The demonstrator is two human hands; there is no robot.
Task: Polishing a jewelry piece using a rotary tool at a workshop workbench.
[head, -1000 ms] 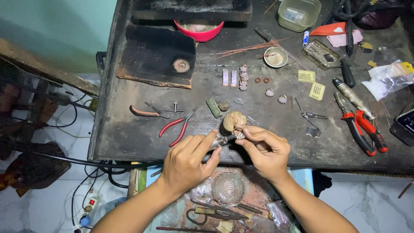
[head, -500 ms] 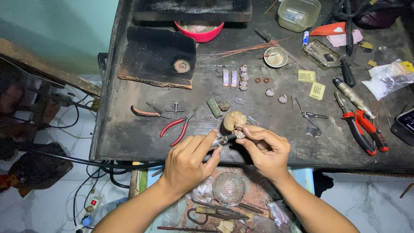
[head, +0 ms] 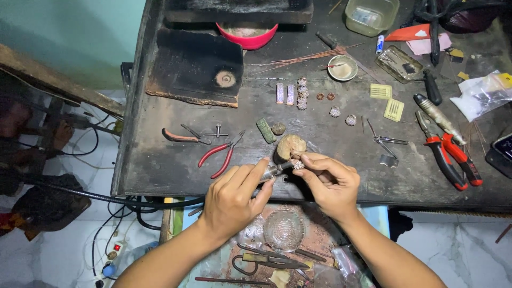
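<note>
At the near edge of the dark surface [head: 160, 176] the left hand [head: 234, 200] is closed around a slim metal tool [head: 277, 169], its tip meeting a small silvery beaded piece [head: 299, 165] pinched between the thumb and fingertips of the right hand [head: 330, 184]. The piece sits just in front of a tan lump [head: 290, 145] resting on the surface, so the work reads as being in the middle of shaping or setting this one item, with tool and piece in contact. Farther back lie what look like finished or part-made items: two pale beaded bars [head: 285, 94], a beaded column [head: 302, 94], two small dark rings [head: 325, 96] and two round beaded balls [head: 342, 116]. That row suggests several pieces are already made up, while the one in hand is unfinished; how many remain cannot be told. Red-handled pliers [head: 218, 156] lie unused just left of the hands, with larger red pliers [head: 453, 154] and tweezers [head: 388, 140] well off to the right. A small bowl [head: 342, 68] and thin copper wires [head: 304, 56] lie at the back.
</note>
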